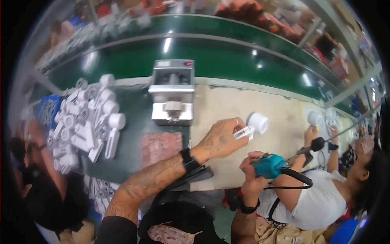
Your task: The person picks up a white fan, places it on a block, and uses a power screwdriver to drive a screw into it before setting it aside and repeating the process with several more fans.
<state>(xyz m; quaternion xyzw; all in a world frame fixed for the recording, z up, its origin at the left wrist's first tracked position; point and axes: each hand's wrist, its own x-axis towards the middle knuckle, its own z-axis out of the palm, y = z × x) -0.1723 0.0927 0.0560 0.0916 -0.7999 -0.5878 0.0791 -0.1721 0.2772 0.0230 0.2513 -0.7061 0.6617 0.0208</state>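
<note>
We best steady the white handle (243, 133) our left fingers (240, 123) pinch, its five-o'clock power tool (267, 166) gripped by right fingers (248, 169).

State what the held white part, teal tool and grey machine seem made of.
White part: probably smooth plastic, given its even colour and shading.
Teal tool: likely semi-gloss plastic casing, from its rounded, coloured body.
Grey machine: apparently metal, satin, with bright silvery reflections.

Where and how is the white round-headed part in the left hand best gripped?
Probably by its narrow handle, coming from the left, as the left hand does: the handle looks slim enough to pinch, while the broad round head sits at the handle's right end and seems harder to close a hand around.
</note>
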